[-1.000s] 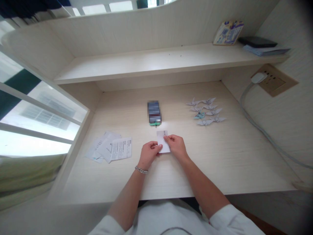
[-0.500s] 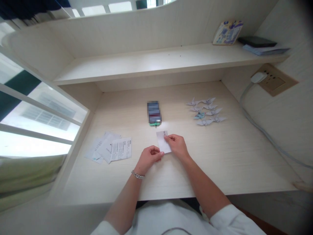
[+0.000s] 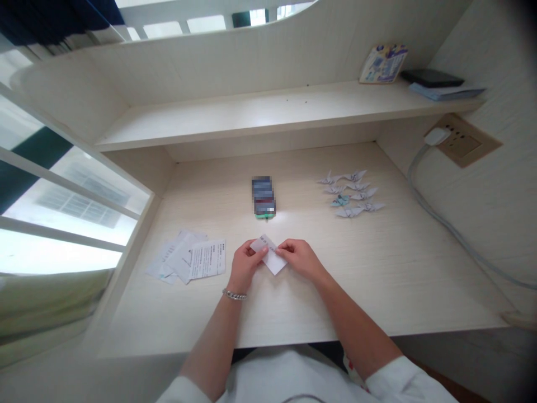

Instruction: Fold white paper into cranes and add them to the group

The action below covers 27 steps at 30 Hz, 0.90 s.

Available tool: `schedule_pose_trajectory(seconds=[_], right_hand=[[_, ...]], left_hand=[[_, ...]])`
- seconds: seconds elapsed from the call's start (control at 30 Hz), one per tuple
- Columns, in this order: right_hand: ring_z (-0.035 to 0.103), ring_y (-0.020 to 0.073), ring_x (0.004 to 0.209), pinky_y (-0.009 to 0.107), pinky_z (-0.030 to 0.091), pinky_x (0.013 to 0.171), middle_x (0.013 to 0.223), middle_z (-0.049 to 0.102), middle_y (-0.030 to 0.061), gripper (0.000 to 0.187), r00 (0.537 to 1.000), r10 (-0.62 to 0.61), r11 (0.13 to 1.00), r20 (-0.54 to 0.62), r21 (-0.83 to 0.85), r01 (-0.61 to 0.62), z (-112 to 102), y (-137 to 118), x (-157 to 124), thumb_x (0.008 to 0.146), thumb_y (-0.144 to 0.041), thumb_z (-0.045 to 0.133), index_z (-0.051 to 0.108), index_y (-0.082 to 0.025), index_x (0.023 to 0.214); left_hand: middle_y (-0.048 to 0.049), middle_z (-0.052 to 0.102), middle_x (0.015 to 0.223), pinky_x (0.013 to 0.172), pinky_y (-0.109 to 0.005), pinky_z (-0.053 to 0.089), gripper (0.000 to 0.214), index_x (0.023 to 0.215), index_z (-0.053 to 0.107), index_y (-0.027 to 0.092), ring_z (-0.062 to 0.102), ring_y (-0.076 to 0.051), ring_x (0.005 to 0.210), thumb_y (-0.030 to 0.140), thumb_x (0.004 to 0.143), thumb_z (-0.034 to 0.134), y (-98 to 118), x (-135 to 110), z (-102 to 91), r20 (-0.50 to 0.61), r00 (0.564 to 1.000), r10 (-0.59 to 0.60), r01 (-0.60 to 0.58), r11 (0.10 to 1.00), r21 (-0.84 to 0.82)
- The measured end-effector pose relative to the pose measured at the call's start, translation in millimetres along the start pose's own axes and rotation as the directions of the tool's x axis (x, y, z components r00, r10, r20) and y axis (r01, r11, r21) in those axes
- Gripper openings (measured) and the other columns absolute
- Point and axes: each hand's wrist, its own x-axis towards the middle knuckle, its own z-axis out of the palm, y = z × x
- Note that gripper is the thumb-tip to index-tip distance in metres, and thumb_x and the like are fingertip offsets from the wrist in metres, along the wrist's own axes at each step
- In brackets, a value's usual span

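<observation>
A small white folded paper [image 3: 270,254] with faint print lies tilted on the desk [image 3: 398,268] near its front middle. My left hand [image 3: 244,265], with a bracelet at the wrist, pinches the paper's left corner. From the other side my right hand [image 3: 300,259] grips the right edge. Both hands have their fingers curled on the paper. A phone [image 3: 264,197] lies just beyond the paper.
Printed paper sheets [image 3: 189,259] lie to the left of my hands. Several folded paper cranes [image 3: 352,193] sit at the right back of the desk. A shelf [image 3: 251,112] above carries a card, a dark case and papers. A cable [image 3: 440,218] runs from a wall socket.
The paper has turned from upright to tilted, its top swung to the left. My left hand moved up onto its left corner. The view shifted slightly.
</observation>
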Motion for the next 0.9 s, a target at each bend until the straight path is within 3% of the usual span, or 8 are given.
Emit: schedule_pose_trajectory(seconds=[0.13, 0.33, 0.47, 0.67, 0.9], right_hand=[[0.059, 0.0150, 0.067, 0.024, 0.040, 0.060, 0.073, 0.068, 0.0026, 0.016, 0.993, -0.091, 0.982, 0.077, -0.159, 0.102, -6, -7, -2, 0.074, -0.030, 0.056, 0.068, -0.019, 0.076], [0.058, 0.0145, 0.068, 0.024, 0.040, 0.061, 0.075, 0.067, 0.0029, 0.017, 0.993, -0.115, 0.976, 0.034, -0.180, 0.120, -7, -10, -1, 0.076, -0.028, 0.052, 0.066, -0.018, 0.079], [0.056, 0.0136, 0.064, 0.023, 0.039, 0.057, 0.072, 0.066, 0.0023, 0.016, 0.992, -0.117, 0.973, 0.049, -0.193, 0.124, -4, -11, 1, 0.075, -0.025, 0.051, 0.066, -0.018, 0.077], [0.053, 0.0124, 0.058, 0.021, 0.035, 0.050, 0.062, 0.063, 0.0008, 0.015, 0.997, -0.057, 0.975, 0.043, -0.213, 0.065, -3, -10, 3, 0.070, -0.023, 0.052, 0.064, -0.017, 0.067], [0.052, 0.0114, 0.053, 0.020, 0.037, 0.050, 0.055, 0.060, -0.0005, 0.011, 0.995, 0.064, 0.995, 0.075, -0.080, -0.058, -18, 1, -1, 0.064, -0.018, 0.051, 0.062, -0.016, 0.062]], left_hand=[[-0.0031, 0.064, 0.069, 0.055, -0.022, 0.041, 0.025, 0.075, 0.066, 0.014, 0.055, -0.013, 0.062, 0.036, 0.063, 0.067, 9, 3, -8.9, 0.040, 0.996, 0.085, -0.093, 0.949, 0.300], [-0.0030, 0.063, 0.069, 0.057, -0.022, 0.040, 0.024, 0.076, 0.064, 0.014, 0.054, -0.013, 0.062, 0.036, 0.068, 0.063, -3, 4, -5.3, 0.109, 0.992, 0.061, -0.085, 0.969, 0.234], [-0.0024, 0.062, 0.067, 0.055, -0.022, 0.038, 0.025, 0.075, 0.064, 0.014, 0.053, -0.013, 0.061, 0.037, 0.068, 0.061, -7, 0, 0.0, 0.122, 0.990, 0.068, -0.101, 0.953, 0.287], [-0.0011, 0.061, 0.066, 0.055, -0.021, 0.038, 0.025, 0.074, 0.064, 0.015, 0.051, -0.013, 0.062, 0.039, 0.069, 0.059, -10, -2, 2.3, 0.029, 0.989, 0.143, -0.143, 0.914, 0.379], [-0.0015, 0.061, 0.068, 0.056, -0.021, 0.039, 0.027, 0.077, 0.063, 0.015, 0.052, -0.013, 0.062, 0.040, 0.068, 0.061, -16, 2, -0.7, -0.140, 0.975, 0.172, -0.126, 0.949, 0.287]])
